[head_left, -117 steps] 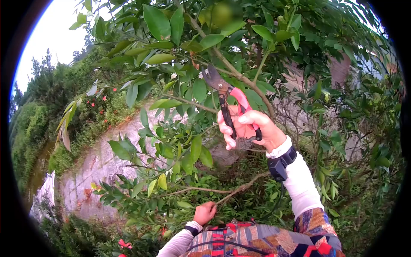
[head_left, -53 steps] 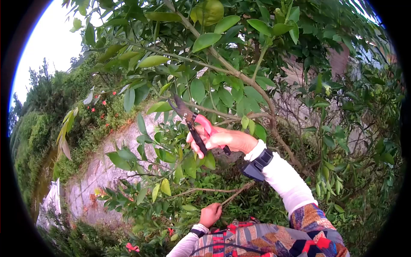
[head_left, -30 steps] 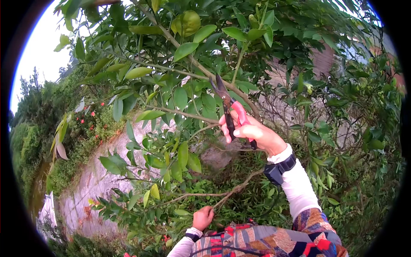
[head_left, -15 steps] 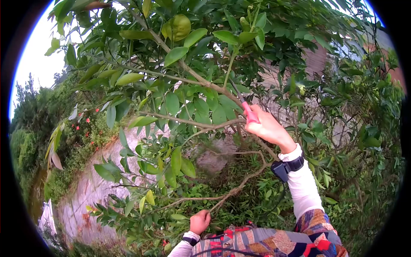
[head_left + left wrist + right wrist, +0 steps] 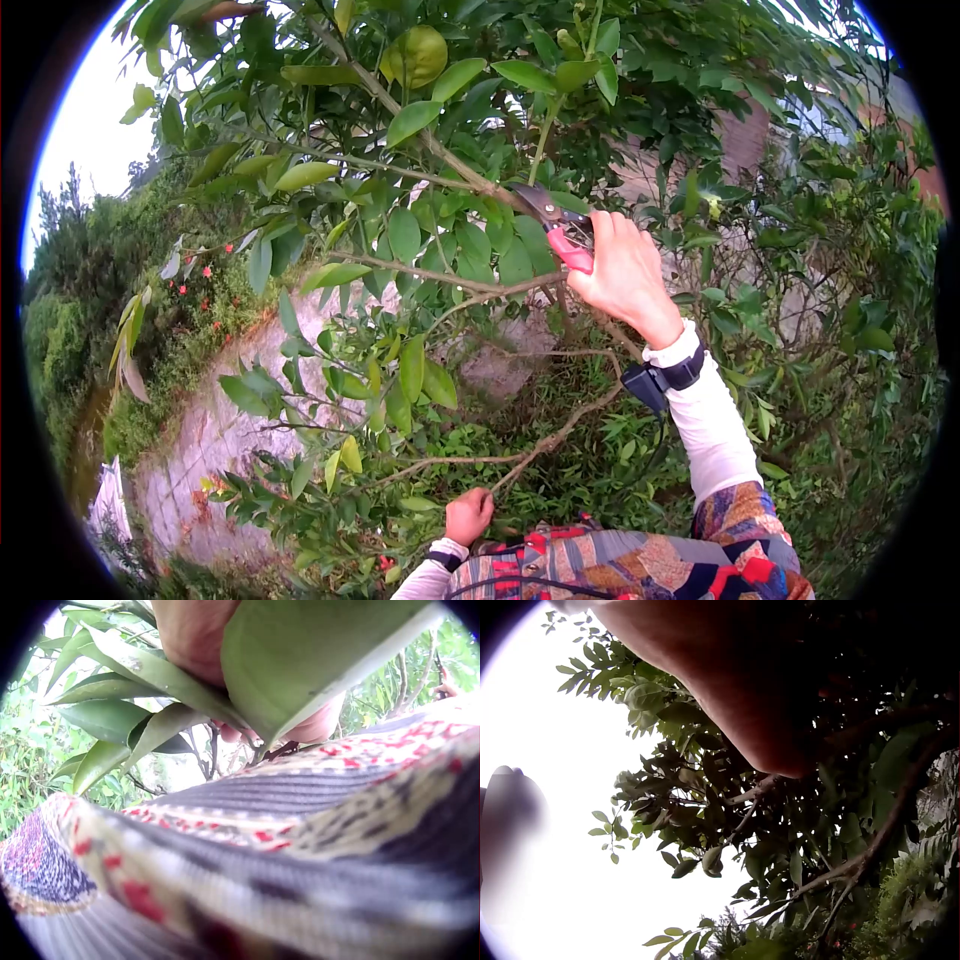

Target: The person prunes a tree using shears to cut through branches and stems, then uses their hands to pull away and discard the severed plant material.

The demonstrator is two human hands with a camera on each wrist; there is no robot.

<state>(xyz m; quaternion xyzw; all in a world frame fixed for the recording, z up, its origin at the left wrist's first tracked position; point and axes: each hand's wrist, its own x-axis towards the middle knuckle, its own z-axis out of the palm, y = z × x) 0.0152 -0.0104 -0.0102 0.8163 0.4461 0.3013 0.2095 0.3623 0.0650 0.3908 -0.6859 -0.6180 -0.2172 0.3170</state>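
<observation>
In the head view the right hand (image 5: 628, 270) grips pruning shears (image 5: 568, 248) by their red and black handles. The blades lie at the thick upper branch (image 5: 450, 160), near the base of a thin upright shoot (image 5: 545, 135); whether they touch the wood I cannot tell. Low in the head view, the left hand (image 5: 468, 516) is curled round the end of a thin lower branch (image 5: 548, 444). The left wrist view shows that hand (image 5: 196, 637) partly hidden by large leaves (image 5: 300, 660). In the right wrist view the hand (image 5: 727, 682) is dark, and the shears are not visible.
A green fruit (image 5: 417, 57) hangs at the top. Another branch (image 5: 430, 274) crosses below the shears. Leafy twigs fill the left middle, with dense bushes (image 5: 840, 330) at the right. Beyond lie a pale paved surface (image 5: 230, 420) and red flowers.
The right hand moved from the middle of the foliage up and right to the thick branch, and its grip turned, with the shears now pointing up-left. The left hand still holds the lower branch.
</observation>
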